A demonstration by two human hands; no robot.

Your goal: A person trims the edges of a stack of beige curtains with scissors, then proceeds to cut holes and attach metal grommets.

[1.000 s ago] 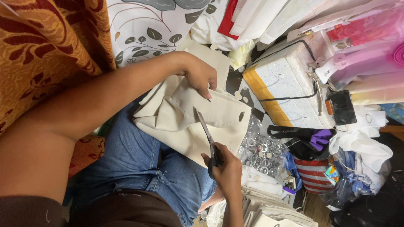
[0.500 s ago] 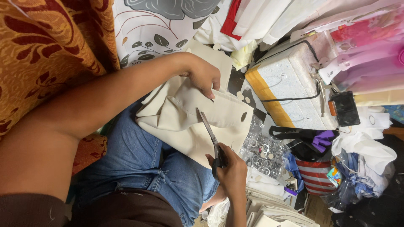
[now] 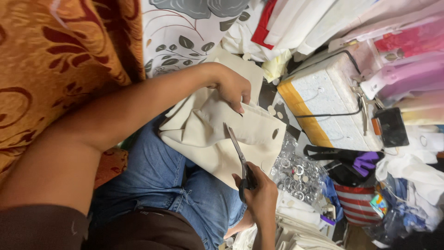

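Cluttered floor space surrounded the seated person: an orange curtain with dark red scrollwork [image 3: 51, 60] filled the left of the head view, a white cloth printed with grey leaves [image 3: 185, 32] lay beyond it, and stacked pink and white fabrics [image 3: 402, 46] occupied the upper right. I noted the cream fabric piece [image 3: 217, 139] draped over the person's lap on blue jeans [image 3: 157, 185]. It was plain, matte and off-white, folded into several layers with a soft ridge running through its middle, and a small oval hole showed near its right edge. Loose cream discs lay just beside that edge on the dark floor.

My left hand [image 3: 233, 88] rested on the upper part of the fabric, fingers curled down and pressing the top layer flat, pinning cloth rather than gripping it. My right hand [image 3: 261, 194] was closed around the dark handles of the scissors [image 3: 238, 155], whose narrow blades lay across the fabric, pointing toward the left hand; I could not tell how far the blades were parted.

A clear bag of metal rings [image 3: 298, 173] sat just right of the fabric. Farther right stood a white foam box with a yellow band [image 3: 323, 106], a small black device [image 3: 391, 127] and a red-striped bag [image 3: 358, 208].
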